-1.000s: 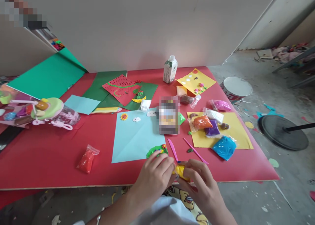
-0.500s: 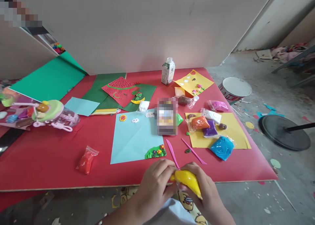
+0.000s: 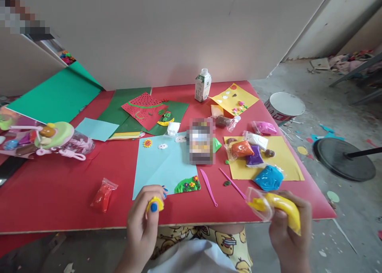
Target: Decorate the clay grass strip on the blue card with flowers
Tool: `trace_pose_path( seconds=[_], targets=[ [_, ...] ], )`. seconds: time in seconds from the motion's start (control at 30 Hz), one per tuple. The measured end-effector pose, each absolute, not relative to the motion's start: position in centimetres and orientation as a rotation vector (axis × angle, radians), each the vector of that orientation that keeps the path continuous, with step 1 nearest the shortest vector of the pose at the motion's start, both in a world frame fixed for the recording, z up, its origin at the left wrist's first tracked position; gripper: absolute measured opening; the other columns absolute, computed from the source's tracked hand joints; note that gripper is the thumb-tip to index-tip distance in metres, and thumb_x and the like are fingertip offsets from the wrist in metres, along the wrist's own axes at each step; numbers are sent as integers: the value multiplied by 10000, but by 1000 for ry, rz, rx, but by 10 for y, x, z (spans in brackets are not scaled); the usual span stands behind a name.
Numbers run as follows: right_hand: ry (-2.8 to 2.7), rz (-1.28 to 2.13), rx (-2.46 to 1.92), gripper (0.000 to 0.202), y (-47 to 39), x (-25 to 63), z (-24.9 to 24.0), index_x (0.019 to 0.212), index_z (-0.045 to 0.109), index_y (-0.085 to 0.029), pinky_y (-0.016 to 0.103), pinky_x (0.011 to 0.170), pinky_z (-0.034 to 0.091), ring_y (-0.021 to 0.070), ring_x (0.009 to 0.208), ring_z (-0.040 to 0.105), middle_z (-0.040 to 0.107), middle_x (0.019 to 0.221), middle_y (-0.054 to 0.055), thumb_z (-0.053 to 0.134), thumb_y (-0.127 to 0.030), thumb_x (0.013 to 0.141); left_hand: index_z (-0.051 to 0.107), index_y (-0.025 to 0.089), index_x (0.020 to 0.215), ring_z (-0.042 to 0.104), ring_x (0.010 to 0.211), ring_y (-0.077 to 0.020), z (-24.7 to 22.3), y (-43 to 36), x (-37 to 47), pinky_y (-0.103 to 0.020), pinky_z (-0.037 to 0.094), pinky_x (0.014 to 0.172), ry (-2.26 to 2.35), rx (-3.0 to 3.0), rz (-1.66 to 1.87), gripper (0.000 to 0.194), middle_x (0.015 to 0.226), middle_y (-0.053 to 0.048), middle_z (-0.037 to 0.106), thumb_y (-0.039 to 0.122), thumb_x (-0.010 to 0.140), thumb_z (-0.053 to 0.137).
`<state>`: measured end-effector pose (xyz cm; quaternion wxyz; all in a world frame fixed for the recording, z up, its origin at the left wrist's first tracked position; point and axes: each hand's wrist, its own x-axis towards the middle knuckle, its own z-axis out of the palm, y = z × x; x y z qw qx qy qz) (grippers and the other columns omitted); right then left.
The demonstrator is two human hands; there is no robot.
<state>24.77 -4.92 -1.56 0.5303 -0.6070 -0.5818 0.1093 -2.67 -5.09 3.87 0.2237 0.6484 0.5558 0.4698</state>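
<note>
My left hand [image 3: 143, 221] pinches a small lump of yellow clay [image 3: 155, 204] over the red table's [image 3: 59, 193] front edge. Off to the right, my right hand [image 3: 288, 229] grips a clear bag of yellow clay [image 3: 276, 206] near the table's front right corner. Between the hands lie a light blue paper sheet [image 3: 162, 165] with a green clay patch with small flowers [image 3: 187, 184] on its lower corner, and two pink plastic modelling tools [image 3: 209, 182].
A red clay bag [image 3: 103, 194] lies left of the blue sheet. Orange, purple, white and blue clay bags [image 3: 256, 157] rest on yellow paper. A small carton [image 3: 202, 84], green and red papers [image 3: 143, 108], a toy set [image 3: 41, 137], and a white bucket [image 3: 285, 107] on the floor surround.
My hands were together on the yellow clay bag at the front edge. They have parted: the left moved left with a torn-off lump, the right moved right with the bag.
</note>
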Motion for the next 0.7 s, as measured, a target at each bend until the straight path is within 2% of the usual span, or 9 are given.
trace_pose_path(
  seconds=[0.13,0.2,0.3,0.37,0.47,0.53,0.6,0.63,0.7],
  targets=[
    [-1593,333,-1488,278,-40,249,-25,1091,515,-209,317,659,501,208,826,619,609,960,73,554,-427,924,613,216,1001,647,752,-127,29,-50,-30,-209,522,684,1559,1749,1066,210,840,-8,655,321,1001,430],
    [-1594,275,-1547,322,-33,249,-32,1140,508,-200,323,666,513,220,877,617,597,1004,88,588,-405,905,585,212,926,605,676,-110,25,-51,-25,-200,493,636,1528,1716,1044,229,779,4,617,338,1008,412],
    [-1583,207,-1615,376,-24,253,-38,1207,508,-198,325,649,528,239,942,619,597,1080,115,618,-366,889,480,216,783,463,543,-97,22,-52,-19,-200,402,518,1560,1654,1024,315,649,39,470,362,1028,345],
    [-1624,179,-1626,425,-22,253,-37,1249,521,-199,418,784,545,281,1068,596,596,1158,142,632,-377,880,433,220,752,406,515,-100,23,-52,-15,-210,366,490,1581,1654,1006,337,623,45,417,358,1036,315],
    [-1525,173,-1597,547,-28,239,-25,1315,520,-200,601,1051,385,355,1312,453,536,1328,180,662,-446,848,478,218,801,485,588,-117,27,-50,-2,-233,434,580,1448,1813,1046,367,670,15,505,381,1046,258],
    [-1276,441,-1430,519,-34,223,-12,1381,465,-220,581,1067,396,335,1376,419,472,1430,171,510,-478,932,553,211,926,564,701,-148,31,-49,14,-262,476,650,1269,2021,1055,446,755,-30,606,466,1037,205],
    [-1045,844,-1196,539,-37,206,1,1390,466,-282,541,1021,469,298,1327,506,505,1441,122,228,-554,990,566,192,1183,619,875,-166,31,-48,34,-279,504,782,1182,2230,938,445,947,-66,694,414,1046,205],
    [-979,1075,-1117,607,-37,199,7,1378,496,-287,526,981,508,291,1298,541,546,1415,116,131,-572,987,541,171,1278,621,966,-180,30,-48,44,-300,496,872,1159,2352,915,453,1057,-82,704,401,1046,229],
    [-812,1390,-1067,668,-32,190,15,1380,523,-267,507,977,525,271,1274,568,584,1390,111,78,-569,984,484,124,1389,570,1162,-218,26,-50,60,-347,438,1025,1120,2575,886,559,1267,-95,657,489,1024,269]
  ],
)
